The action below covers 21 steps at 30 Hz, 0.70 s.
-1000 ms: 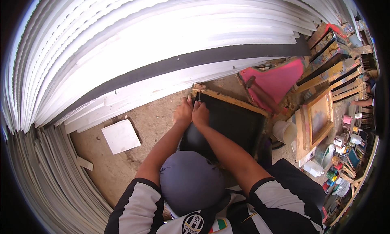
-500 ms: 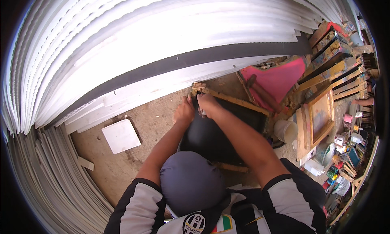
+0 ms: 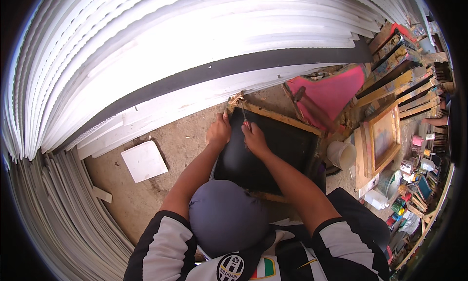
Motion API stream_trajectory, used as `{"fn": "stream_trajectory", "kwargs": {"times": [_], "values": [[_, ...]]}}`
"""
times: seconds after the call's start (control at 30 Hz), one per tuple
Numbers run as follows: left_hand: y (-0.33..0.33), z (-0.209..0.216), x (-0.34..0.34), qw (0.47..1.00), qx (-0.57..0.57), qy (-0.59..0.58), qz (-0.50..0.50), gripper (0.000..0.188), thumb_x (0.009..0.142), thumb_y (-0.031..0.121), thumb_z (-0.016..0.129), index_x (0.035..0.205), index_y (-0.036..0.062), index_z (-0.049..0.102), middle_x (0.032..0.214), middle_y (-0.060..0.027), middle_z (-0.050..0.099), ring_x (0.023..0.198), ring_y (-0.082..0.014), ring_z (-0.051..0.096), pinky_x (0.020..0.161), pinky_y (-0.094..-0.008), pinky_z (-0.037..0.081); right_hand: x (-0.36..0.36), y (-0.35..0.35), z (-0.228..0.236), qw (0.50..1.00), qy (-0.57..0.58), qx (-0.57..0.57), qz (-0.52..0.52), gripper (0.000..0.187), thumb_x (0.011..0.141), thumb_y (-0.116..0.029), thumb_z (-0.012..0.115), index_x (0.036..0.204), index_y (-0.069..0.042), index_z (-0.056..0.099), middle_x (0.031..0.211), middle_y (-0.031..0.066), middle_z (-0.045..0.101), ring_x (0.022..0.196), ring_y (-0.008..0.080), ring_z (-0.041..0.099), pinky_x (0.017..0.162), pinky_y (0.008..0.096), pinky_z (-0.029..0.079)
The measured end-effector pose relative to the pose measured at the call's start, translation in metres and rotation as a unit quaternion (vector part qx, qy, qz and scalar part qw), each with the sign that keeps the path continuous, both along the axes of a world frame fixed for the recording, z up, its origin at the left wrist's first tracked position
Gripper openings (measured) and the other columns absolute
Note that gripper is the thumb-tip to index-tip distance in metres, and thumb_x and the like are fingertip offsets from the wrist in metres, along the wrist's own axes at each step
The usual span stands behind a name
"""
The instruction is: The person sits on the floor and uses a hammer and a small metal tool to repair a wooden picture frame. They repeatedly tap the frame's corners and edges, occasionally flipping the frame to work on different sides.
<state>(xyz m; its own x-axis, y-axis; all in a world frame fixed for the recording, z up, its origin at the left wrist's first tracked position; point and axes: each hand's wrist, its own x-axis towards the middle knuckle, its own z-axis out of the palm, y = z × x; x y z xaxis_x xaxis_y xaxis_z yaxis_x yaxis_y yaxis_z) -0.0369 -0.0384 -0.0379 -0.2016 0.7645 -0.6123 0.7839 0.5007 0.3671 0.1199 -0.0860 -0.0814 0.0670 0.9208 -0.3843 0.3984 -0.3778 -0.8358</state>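
A wooden frame (image 3: 280,116) with a black sheet (image 3: 265,156) across it lies in front of me, at a slant. My left hand (image 3: 219,130) is closed on the frame's left edge, just below its far left corner. In my right hand (image 3: 254,139) is a slim tool with a red handle, which looks like a screwdriver (image 3: 245,119). Its thin shaft points toward that corner, where the wood looks splintered. Whether the tip touches the wood is too small to tell.
Tall stacks of white sheets (image 3: 195,47) stand along the far side, grey ones (image 3: 63,208) at left. A white square piece (image 3: 144,161) lies on the floor. Right of the frame are a pink-covered screen (image 3: 336,88), a whitish bucket (image 3: 341,155), another wooden frame (image 3: 385,139) and cluttered containers.
My right hand has drawn back from the frame's corner toward me, and the red-handled tool now shows. My left hand has shifted slightly down along the edge.
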Motion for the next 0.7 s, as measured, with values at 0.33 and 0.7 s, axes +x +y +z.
{"fn": "stream_trajectory", "kwargs": {"times": [0.33,0.7], "values": [[-0.003,-0.017,-0.008,0.997,0.054,-0.057,-0.001,0.064,0.106,0.06,0.032,0.126,0.0023,0.052,0.108,-0.0361,0.068,0.105,-0.0544,0.063,0.092,-0.0619,0.048,0.149,0.061,0.069,0.861,-0.464,0.173,0.118,0.031,0.093,-0.031,0.067,0.118,-0.012,0.066,0.11,0.015,0.067,0.106,0.039,0.062,0.089,0.0517,0.051],[-0.009,0.047,-0.007,0.991,0.128,-0.028,-0.036,0.055,0.106,0.056,0.039,0.12,0.0043,0.052,0.091,-0.0351,0.069,0.09,-0.0559,0.066,0.078,-0.0637,0.052,0.064,0.112,0.115,0.911,-0.205,0.283,0.22,0.045,0.098,-0.042,0.063,0.122,-0.004,0.063,0.119,0.0255,0.065,0.111,0.0455,0.062,0.094,0.0552,0.05]]}}
